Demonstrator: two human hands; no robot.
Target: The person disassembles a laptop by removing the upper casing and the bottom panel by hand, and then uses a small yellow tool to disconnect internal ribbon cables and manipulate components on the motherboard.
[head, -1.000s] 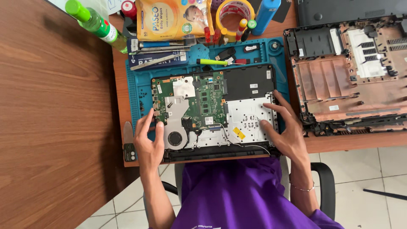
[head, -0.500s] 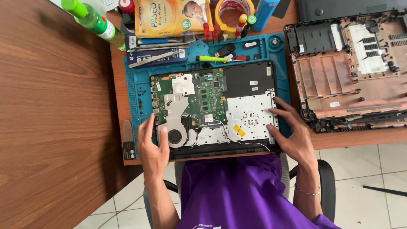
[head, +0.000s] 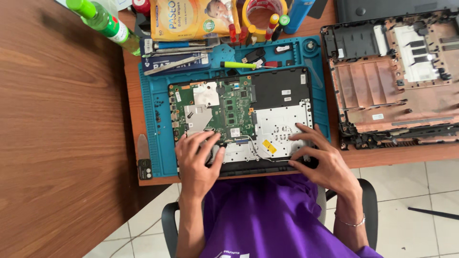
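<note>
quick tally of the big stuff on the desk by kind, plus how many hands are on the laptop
Opened laptop under the left hand and right hand: 1
Hands on it: 2
Blue work mat: 1
Removed bottom cover: 1
Green bottle: 1
Wipes pack: 1
Tape roll: 1
Total: 8

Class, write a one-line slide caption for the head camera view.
Both hands, left and right, rest on an opened black laptop's exposed green circuit board atop a blue rubber work mat.

Laptop point(head: 241, 114) on mat point(head: 155, 119), casing point(head: 397, 71) rightward
</note>
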